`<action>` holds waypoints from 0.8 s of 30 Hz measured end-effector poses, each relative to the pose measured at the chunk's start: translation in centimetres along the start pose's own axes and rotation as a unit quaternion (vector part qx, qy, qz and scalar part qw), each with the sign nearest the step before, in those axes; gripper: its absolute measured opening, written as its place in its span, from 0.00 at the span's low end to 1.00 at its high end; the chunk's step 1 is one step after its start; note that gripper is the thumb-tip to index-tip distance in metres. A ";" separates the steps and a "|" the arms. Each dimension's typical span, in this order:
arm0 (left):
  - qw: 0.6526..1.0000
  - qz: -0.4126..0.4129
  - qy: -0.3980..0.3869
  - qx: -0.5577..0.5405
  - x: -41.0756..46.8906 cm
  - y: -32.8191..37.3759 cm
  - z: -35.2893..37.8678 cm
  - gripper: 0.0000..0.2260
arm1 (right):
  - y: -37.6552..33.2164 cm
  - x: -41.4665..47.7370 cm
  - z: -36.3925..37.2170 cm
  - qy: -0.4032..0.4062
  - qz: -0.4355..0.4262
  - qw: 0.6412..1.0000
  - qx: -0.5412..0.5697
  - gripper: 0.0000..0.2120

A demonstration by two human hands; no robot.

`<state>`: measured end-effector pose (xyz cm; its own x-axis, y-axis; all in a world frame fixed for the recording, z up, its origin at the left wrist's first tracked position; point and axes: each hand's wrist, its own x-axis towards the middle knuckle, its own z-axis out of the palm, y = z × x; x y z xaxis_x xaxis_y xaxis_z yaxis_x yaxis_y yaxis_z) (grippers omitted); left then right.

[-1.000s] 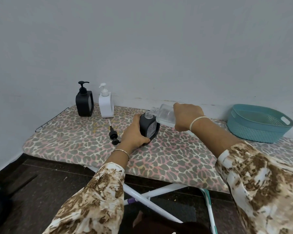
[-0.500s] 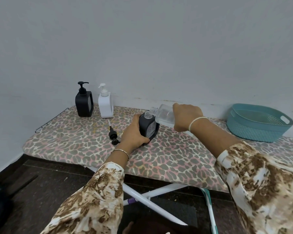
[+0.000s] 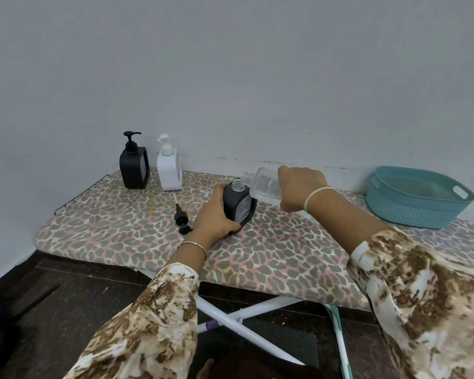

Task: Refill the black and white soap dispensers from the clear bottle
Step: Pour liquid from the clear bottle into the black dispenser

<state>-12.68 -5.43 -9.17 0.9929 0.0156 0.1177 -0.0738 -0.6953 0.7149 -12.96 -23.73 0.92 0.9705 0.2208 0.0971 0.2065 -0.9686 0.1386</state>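
Observation:
My left hand [image 3: 215, 214] grips an open black soap dispenser [image 3: 240, 205] standing on the leopard-print ironing board [image 3: 271, 250], tilted slightly right. My right hand [image 3: 298, 187] holds the clear bottle [image 3: 263, 184] tipped almost flat, its open neck just above and beside the dispenser's mouth. The removed black pump [image 3: 181, 214] lies on the board left of my left hand. A second black dispenser [image 3: 134, 165] and a white dispenser [image 3: 169, 165], both with pumps on, stand at the back left by the wall.
A teal plastic basket [image 3: 419, 198] sits at the board's back right against the wall. The board's white legs [image 3: 246, 321] cross below the front edge over a dark floor. A wire rack edge [image 3: 80, 192] runs along the board's left end.
The clear bottle's neck has lifted slightly and sits a bit higher over the dispenser's mouth. Both hands stay in nearly the same place.

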 end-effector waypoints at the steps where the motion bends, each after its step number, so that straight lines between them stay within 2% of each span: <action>1: 1.000 0.000 0.001 0.001 0.0 0.0 0.0 0.40 | 0.0 0.0 -0.1 0.000 0.000 1.000 -0.001 0.13; 24: 1.000 0.000 -0.014 -0.005 0.1 -0.1 -0.4 0.39 | -0.4 -0.2 -1.1 -0.014 -0.003 1.000 -0.020 0.11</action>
<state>-12.65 -5.04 -8.98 0.9952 -0.0047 0.0980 -0.0743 -0.6884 0.7215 -13.37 -23.27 1.97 0.9726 0.2226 0.0676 0.2076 -0.9617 0.1791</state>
